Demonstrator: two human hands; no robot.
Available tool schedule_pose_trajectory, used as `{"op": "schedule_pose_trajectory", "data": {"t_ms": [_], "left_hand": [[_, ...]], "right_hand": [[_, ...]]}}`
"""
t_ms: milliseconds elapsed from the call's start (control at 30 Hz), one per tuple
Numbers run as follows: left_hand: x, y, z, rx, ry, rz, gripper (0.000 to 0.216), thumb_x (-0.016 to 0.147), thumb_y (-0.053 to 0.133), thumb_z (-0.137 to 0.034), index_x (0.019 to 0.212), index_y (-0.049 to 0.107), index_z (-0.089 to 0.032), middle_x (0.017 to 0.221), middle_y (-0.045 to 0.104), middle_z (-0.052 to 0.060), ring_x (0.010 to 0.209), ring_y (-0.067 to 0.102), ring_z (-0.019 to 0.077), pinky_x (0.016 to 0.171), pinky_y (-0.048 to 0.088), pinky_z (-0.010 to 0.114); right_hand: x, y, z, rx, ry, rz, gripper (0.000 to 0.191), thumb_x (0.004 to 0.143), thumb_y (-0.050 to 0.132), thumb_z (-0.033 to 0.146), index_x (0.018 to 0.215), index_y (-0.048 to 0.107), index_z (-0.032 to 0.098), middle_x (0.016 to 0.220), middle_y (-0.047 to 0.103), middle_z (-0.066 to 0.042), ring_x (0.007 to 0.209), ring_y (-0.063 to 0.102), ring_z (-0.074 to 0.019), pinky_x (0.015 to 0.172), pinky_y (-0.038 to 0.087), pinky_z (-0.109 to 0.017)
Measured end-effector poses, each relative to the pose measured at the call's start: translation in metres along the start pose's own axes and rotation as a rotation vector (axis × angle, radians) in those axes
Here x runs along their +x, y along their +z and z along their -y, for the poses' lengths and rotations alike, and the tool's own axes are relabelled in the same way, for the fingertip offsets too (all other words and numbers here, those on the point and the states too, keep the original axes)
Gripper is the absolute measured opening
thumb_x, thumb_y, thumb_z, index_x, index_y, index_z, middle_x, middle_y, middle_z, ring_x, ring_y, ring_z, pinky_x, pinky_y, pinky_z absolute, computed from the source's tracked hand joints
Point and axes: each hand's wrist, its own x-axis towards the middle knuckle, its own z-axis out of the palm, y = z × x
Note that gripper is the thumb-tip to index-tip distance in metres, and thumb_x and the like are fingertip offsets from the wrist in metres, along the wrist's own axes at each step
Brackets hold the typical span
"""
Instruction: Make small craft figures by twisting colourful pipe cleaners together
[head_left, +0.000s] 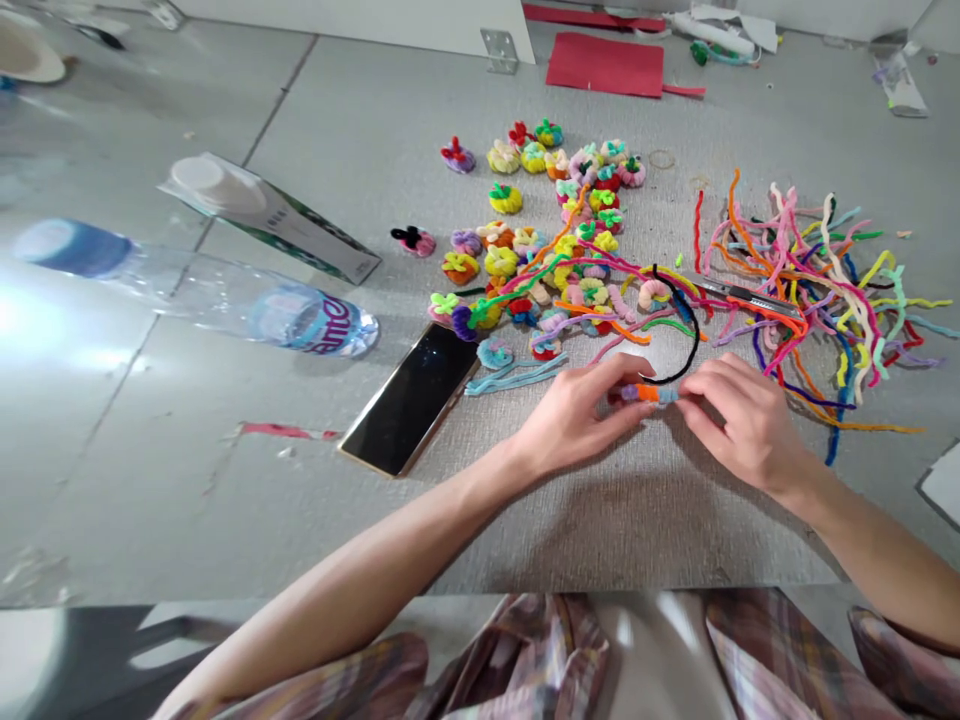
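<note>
Between my two hands is a short coiled pipe cleaner roll (648,393) with purple, orange and light blue bands. My left hand (574,410) is closed on its left end, thumb below and fingers above. At the light blue end, my right hand (742,420) pinches it with thumb and fingertips. Just behind the roll, a black pipe cleaner (696,335) curves in an arc. Finished pipe cleaner pieces, small round and many-coloured like the yellow one (505,199), lie beyond my left hand. Loose pipe cleaners (847,300) form a tangled pile past my right hand.
A utility knife (750,297) lies on the loose pile. Left of my hands are a phone (412,400), a carton (270,215) and a water bottle (202,290) that appears stretched. Red paper (606,64) lies at the back, near a metal bracket (499,50).
</note>
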Motion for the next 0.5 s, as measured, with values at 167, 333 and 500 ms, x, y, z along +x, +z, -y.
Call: {"op": "schedule_pose_trajectory", "data": {"t_ms": [167, 333, 500], "left_hand": [[-0.0011, -0.0059, 0.0063, 0.124, 0.129, -0.109, 0.011, 0.102, 0.073, -0.023, 0.110, 0.078, -0.019, 0.095, 0.084, 0.003, 0.077, 0.077, 0.0121, 0.072, 0.059, 0.019], [-0.0039, -0.0041, 0.0063, 0.174, 0.136, -0.147, 0.013, 0.105, 0.074, -0.031, 0.104, 0.081, -0.019, 0.086, 0.085, 0.001, 0.066, 0.074, 0.0097, 0.062, 0.056, 0.017], [-0.0032, -0.0027, 0.0040, 0.176, 0.118, -0.144, 0.014, 0.105, 0.073, -0.031, 0.102, 0.080, -0.019, 0.086, 0.084, 0.001, 0.063, 0.072, 0.0088, 0.059, 0.054, 0.015]], "right_hand": [[-0.0003, -0.0057, -0.0040, 0.149, 0.135, 0.037, 0.009, 0.111, 0.056, 0.017, 0.106, 0.061, 0.023, 0.094, 0.069, -0.004, 0.083, 0.067, -0.0181, 0.074, 0.053, -0.032], [0.0000, -0.0046, -0.0032, 0.153, 0.133, 0.047, 0.011, 0.112, 0.054, 0.020, 0.105, 0.062, 0.024, 0.094, 0.070, -0.004, 0.084, 0.068, -0.0184, 0.073, 0.052, -0.031], [-0.0002, -0.0034, -0.0019, 0.134, 0.116, 0.057, 0.011, 0.111, 0.054, 0.019, 0.106, 0.064, 0.023, 0.095, 0.072, -0.005, 0.079, 0.067, -0.0178, 0.065, 0.049, -0.031]]}}
